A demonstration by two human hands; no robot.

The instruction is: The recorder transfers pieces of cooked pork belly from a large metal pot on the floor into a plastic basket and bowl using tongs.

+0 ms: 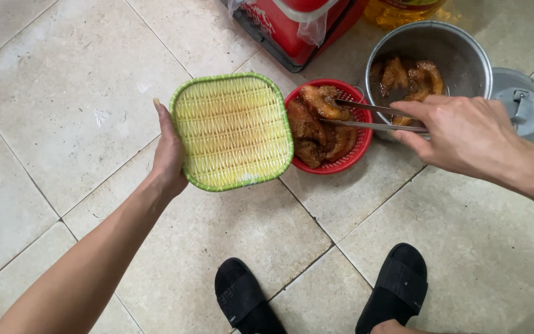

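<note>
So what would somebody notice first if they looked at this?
Probably the yellow woven basket with a green rim, held at its edge by the left hand over the tiled floor. Right beside it sits a red basket of browned fried meat pieces, where the right hand reaches in with metal tongs.

Pretty even, soft daylight here, nothing blown out. The beige floor tiles (81,93) pick up a mild sheen, and shadows under the arms are faint and fuzzy. Everything's sharp in the middle; straight grout lines bow a bit near the edges, so some wide-angle distortion.
</note>
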